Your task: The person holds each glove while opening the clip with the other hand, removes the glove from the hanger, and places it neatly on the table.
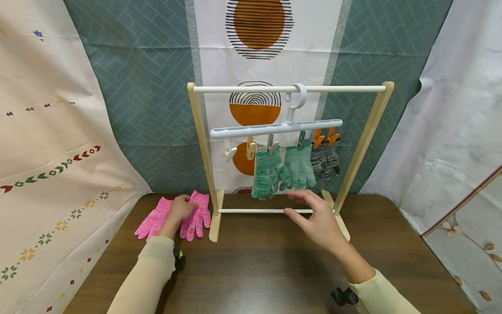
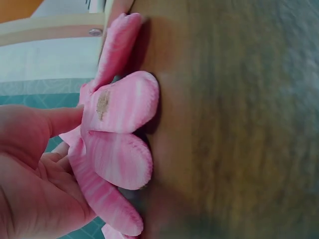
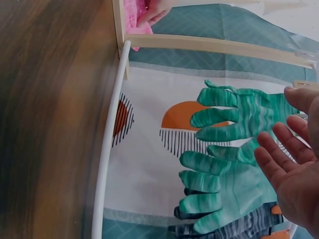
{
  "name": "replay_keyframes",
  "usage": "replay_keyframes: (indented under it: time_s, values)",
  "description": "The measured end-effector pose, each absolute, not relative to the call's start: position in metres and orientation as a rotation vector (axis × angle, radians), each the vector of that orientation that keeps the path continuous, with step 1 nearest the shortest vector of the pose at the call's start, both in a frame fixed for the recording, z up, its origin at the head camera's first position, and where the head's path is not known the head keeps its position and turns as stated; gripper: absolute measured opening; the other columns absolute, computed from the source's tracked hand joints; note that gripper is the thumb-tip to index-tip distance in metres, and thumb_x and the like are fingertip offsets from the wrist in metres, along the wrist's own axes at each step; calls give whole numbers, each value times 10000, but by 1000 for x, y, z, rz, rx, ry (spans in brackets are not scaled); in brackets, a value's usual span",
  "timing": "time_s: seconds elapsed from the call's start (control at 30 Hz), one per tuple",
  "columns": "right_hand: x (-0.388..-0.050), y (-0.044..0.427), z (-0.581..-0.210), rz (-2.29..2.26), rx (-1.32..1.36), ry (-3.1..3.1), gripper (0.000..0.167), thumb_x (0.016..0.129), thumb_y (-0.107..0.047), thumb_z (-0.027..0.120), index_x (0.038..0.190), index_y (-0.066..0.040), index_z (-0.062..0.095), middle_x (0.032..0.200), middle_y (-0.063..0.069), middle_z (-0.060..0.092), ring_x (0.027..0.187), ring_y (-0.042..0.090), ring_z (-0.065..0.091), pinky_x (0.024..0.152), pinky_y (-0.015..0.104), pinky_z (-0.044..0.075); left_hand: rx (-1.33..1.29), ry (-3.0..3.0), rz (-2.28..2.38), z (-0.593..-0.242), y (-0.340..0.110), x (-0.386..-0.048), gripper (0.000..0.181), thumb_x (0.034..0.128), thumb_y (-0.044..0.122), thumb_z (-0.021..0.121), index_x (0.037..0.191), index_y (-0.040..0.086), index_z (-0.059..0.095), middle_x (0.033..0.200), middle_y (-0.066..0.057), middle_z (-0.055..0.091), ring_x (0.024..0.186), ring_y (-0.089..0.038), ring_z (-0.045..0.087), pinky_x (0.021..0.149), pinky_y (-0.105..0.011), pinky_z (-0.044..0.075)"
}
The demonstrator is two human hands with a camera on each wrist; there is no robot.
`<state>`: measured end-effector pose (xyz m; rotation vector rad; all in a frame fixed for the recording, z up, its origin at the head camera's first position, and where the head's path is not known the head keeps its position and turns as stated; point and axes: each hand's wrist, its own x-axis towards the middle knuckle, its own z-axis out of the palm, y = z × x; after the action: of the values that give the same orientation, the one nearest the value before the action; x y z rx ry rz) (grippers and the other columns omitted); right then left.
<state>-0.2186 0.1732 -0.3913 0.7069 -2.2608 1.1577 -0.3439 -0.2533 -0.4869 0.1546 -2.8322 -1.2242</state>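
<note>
Left hand point(image 1: 182, 209) down at the left end of the table point(image 1: 251, 270), and there's the pink glove point(image 1: 201, 213), lying just beside the wooden foot of the rack point(image 1: 370, 131); the left wrist view shows the thumb on one face and fingers behind, so that's a pinch near the cuff end, with the glove's finger tips touching the wood. Second pink glove point(image 1: 154, 221) right alongside, partly behind the forearm, so the lift looks best made with one layer only; catch both and it could drag its neighbour along. Straight up first, I'd say, then across, because the rack's upright is close and a low sweep might snag it. Over to the right hand point(image 1: 318, 220): fingers loosely spread, nothing in them, in front of the rack below the green gloves point(image 1: 300, 168); whether they brush the knit I can't tell. Up on the hanger point(image 1: 274, 129), the white clip point(image 1: 229, 151) and the beige clip point(image 1: 251, 149) hang bare, and if the glove is meant for one of them, the right hand would do well to steady that clip and squeeze it wide, while the left feeds the cuff in flat and square. Gentle there: the hanger hangs from a single hook, and a hard tug could swing it.
</note>
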Motion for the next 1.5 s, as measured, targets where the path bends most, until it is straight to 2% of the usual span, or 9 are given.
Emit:
replay_keyframes:
  time_s: [0.1, 0.2, 0.3, 0.4, 0.77, 1.03, 1.13, 1.37, 1.5]
  values:
    - [-218, 174, -392, 1161, 703, -2261, 424, 901, -132, 875, 1299, -119, 729, 1225, -35, 731, 1125, 212, 705, 944, 471, 568, 149, -2842, -1175, -489, -253, -344, 434, 1009, 129, 686, 1304, -171, 580, 1191, -352, 651, 1106, -463, 625, 958, -575, 513]
    - [-217, 174, -393, 1165, 702, -2261, 424, 898, -126, 877, 1296, -138, 729, 1225, -32, 731, 1126, 233, 708, 945, 463, 569, 132, -2848, -1138, -490, -253, -343, 444, 984, 113, 716, 1303, -164, 580, 1059, -291, 683, 971, -391, 642, 906, -560, 534]
    - [-218, 174, -393, 1166, 707, -2254, 420, 899, -126, 876, 1292, -140, 730, 1222, -27, 730, 1124, 252, 708, 944, 486, 568, 124, -2848, -1110, -492, -254, -344, 471, 965, 105, 736, 1321, -155, 571, 991, -241, 688, 908, -341, 632, 882, -545, 540]
    - [-218, 174, -393, 1165, 707, -2253, 418, 901, -129, 875, 1292, -134, 730, 1222, -26, 729, 1128, 244, 704, 949, 490, 565, 140, -2852, -1094, -493, -255, -343, 496, 961, 106, 742, 1346, -143, 551, 1011, -241, 680, 932, -351, 632, 880, -544, 534]
    - [-221, 176, -390, 1134, 699, -2255, 428, 904, -148, 874, 1307, -128, 731, 1237, -12, 733, 1150, 202, 695, 989, 366, 548, 181, -2814, -1032, -487, -255, -326, 514, 952, 110, 750, 1371, -102, 540, 1220, -322, 662, 1091, -462, 647, 930, -596, 516]
    - [-222, 179, -381, 1133, 690, -2281, 464, 935, -191, 852, 1367, -116, 702, 1308, 40, 718, 1183, 229, 688, 979, 469, 567, 130, -2723, -1038, -474, -254, -309, 493, 972, 116, 751, 1373, -90, 551, 1203, -310, 648, 1077, -457, 637, 915, -592, 521]
    - [-223, 180, -377, 1140, 694, -2276, 486, 938, -179, 847, 1393, -123, 685, 1344, 34, 700, 1210, 233, 677, 1001, 458, 556, 96, -2689, -1033, -466, -253, -303, 496, 977, 130, 751, 1383, -80, 557, 1213, -305, 653, 1090, -458, 636, 912, -600, 523]
    - [-228, 183, -367, 1148, 702, -2262, 535, 940, -141, 839, 1431, -60, 644, 1398, 67, 668, 1249, 264, 665, 1030, 462, 537, 19, -2620, -1042, -444, -239, -288, 484, 987, 146, 757, 1384, -59, 572, 1220, -286, 666, 1078, -435, 641, 913, -589, 524]
    - [-232, 184, -361, 1139, 695, -2272, 544, 949, -158, 832, 1447, -71, 631, 1418, 77, 657, 1269, 266, 656, 1040, 455, 533, -24, -2584, -1042, -430, -227, -278, 476, 990, 142, 759, 1389, -49, 581, 1210, -260, 672, 1047, -397, 640, 887, -558, 534]
